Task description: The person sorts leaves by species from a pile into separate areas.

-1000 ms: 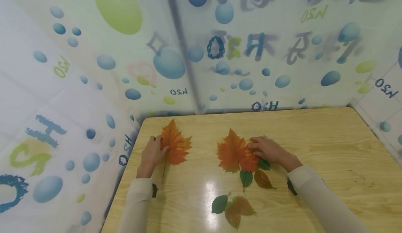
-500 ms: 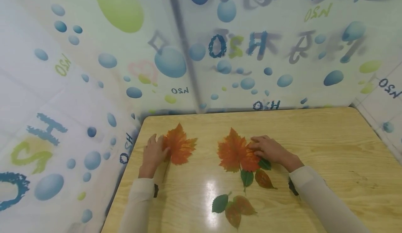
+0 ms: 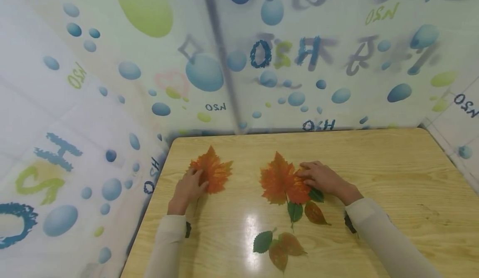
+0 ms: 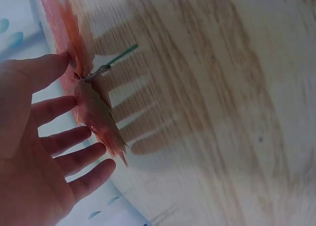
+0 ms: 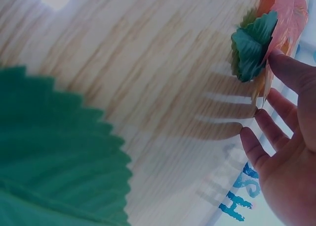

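Note:
In the head view, an orange artificial maple leaf [image 3: 217, 173] lies at the table's left side. My left hand [image 3: 187, 189] rests its fingertips on the leaf's left part, and the left wrist view shows the fingers fairly straight and spread, with the leaf's short green-tipped stem [image 4: 123, 54] pointing away. A second orange maple leaf [image 3: 275, 182] lies farther right. My right hand [image 3: 323, 178] touches its right edge with extended fingers. Tucked around its lower edge are two small green leaves, one [image 3: 295, 212] by the stem and one [image 3: 316, 194] below the hand.
A reddish-brown leaf [image 3: 315, 212] lies just below the right maple leaf. Nearer the front is a cluster of a green leaf [image 3: 262, 242] and two reddish leaves [image 3: 278, 255]. The wooden table [image 3: 396, 161] meets a bubble-patterned wall [image 3: 322, 74] behind and at the left.
The left maple leaf has turned, moved right and settled flatter. My left hand shifted right, and its fingers now lie over the leaf. My right hand stays at the other leaf.

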{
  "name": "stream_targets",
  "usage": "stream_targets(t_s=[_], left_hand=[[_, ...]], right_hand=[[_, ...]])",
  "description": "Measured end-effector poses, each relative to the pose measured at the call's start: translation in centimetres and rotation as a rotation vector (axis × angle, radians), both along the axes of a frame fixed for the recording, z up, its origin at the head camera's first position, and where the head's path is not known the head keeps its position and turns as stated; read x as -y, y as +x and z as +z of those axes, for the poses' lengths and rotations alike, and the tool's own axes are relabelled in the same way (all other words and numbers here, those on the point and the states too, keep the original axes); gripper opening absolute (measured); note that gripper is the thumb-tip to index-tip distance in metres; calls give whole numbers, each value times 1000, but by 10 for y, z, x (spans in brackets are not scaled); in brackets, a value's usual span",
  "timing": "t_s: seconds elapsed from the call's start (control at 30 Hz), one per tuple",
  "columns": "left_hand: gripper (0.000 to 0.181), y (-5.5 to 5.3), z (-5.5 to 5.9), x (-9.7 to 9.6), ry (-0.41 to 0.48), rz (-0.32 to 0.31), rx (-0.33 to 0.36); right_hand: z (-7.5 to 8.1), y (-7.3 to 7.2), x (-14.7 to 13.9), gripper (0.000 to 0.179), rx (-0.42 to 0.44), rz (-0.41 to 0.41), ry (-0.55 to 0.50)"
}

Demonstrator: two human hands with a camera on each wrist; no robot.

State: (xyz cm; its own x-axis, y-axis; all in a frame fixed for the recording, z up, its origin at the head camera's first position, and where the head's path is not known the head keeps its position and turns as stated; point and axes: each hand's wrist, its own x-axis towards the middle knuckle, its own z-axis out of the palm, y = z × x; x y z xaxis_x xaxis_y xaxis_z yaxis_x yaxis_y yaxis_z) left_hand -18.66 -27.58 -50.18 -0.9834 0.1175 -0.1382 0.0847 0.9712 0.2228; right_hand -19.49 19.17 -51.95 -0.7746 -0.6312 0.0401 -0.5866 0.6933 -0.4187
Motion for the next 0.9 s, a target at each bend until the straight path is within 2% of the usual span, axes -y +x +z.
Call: stream_targets(t_s=[0.4, 0.9], left_hand=[[56, -3, -5, 5, 2, 47, 17], [58, -3, -8, 6, 24, 51, 9]], right_hand=[[-3, 1, 1, 30, -25, -10, 17], [-3, 1, 3, 31, -51, -29, 34]])
